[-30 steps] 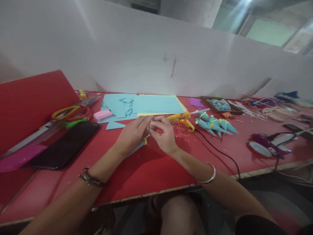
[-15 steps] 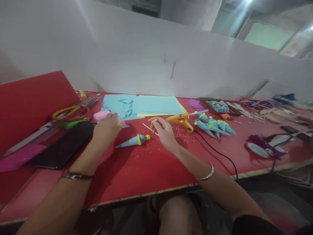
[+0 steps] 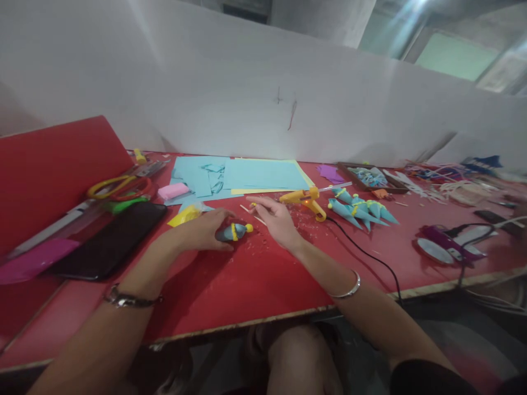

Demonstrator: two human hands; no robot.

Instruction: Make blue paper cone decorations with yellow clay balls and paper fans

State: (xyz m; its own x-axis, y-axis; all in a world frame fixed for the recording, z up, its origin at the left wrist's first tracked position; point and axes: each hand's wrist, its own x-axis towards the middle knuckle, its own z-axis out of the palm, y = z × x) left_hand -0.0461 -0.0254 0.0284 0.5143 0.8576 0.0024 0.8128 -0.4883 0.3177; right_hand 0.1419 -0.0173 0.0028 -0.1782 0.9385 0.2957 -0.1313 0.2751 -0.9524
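My left hand (image 3: 206, 230) reaches over a light-blue paper cone (image 3: 226, 234), thumb on the near side and fingers on the far side, spread apart around it. The cone lies on its side, with a yellow band and a yellow ball at its right end; its pointed end is hidden by the hand. Just to the right, my right hand (image 3: 278, 219) is closed in a pinch on a small yellow piece (image 3: 253, 204), apparently soft clay. A thin wooden stick (image 3: 246, 209) shows beside these fingertips. Behind my left hand lies a yellow clay packet (image 3: 186, 214) in clear plastic.
A yellow glue gun (image 3: 302, 198) with its light on stands right of my hands, its cable trailing forward. Several finished cones (image 3: 362, 210) lie beyond it. Blue paper sheets (image 3: 263, 174) lie at the back. Scissors (image 3: 119, 188) and a black phone (image 3: 111, 241) are at left.
My left hand has let go of the yellow packet and moved right and nearer to the cone. My right hand has barely moved; the yellow bit at its fingertips looks smaller.
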